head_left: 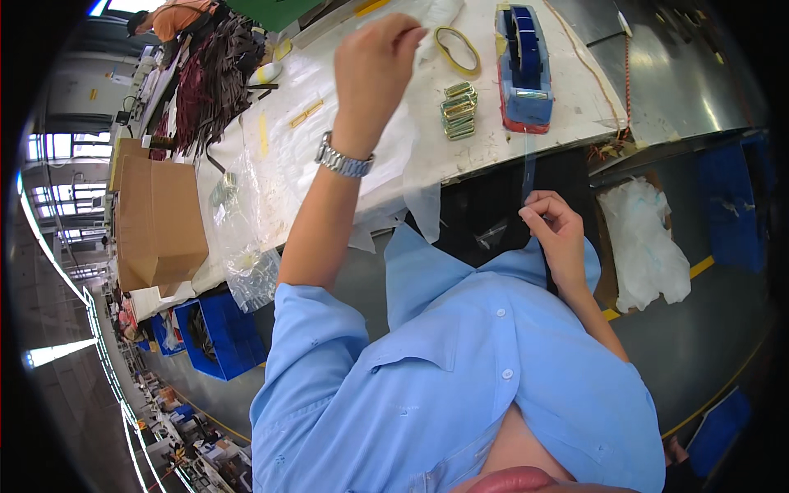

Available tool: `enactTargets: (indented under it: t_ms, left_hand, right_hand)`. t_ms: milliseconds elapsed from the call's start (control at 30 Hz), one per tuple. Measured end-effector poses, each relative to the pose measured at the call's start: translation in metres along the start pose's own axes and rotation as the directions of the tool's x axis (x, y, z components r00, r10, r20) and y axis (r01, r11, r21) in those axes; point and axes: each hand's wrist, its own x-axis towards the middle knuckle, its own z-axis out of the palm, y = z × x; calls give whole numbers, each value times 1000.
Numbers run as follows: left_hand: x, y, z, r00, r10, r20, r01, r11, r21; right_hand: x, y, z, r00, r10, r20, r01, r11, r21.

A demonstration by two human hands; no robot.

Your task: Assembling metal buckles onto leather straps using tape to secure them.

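My right hand (560, 234) pinches the free end of a clear tape strip (529, 168) between thumb and fingertips. The strip runs taut from a blue and red tape dispenser (526, 103) at the table's front edge. Over the table, my left hand (374, 74) is raised with its fingers closed. Whatever it may hold is hidden. Gold-coloured metal buckles (459, 111) lie in a small stack left of the dispenser. Behind them rests a yellow tape roll (439, 51). A gold metal piece (306, 114) lies on the white sheeting left of my left wrist.
A cardboard box (160, 218) and a clear plastic bag (242, 214) occupy the table's left end. Dark straps (218, 74) are heaped farther back, near a person in orange (181, 18). Blue bins (222, 333) stand below. White plastic (645, 246) fills a box at my right.
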Motion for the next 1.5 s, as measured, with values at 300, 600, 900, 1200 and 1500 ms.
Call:
enactTargets:
  t_ms: [300,600,900,1200,1500]
  left_hand:
    - [-100,-189,-105,922,-142,359,-99,813,574]
    - [-94,-220,-87,941,-93,326,-103,839,535]
    - [-99,-260,-146,770,-585,254,525,808,267]
    - [-107,4,-73,687,-353,635,710,141,-690]
    - [-142,93,4,559,-239,794,818,1,-576]
  right_hand:
    - [0,-22,3,996,-4,85,-2,998,67]
    - [-4,-41,7,989,104,106,-108,993,39]
    - [-8,-44,3,984,125,126,-133,989,59]
    - [-8,-30,13,987,125,105,-142,975,169]
    - [-17,-35,13,986,120,117,-144,963,227]
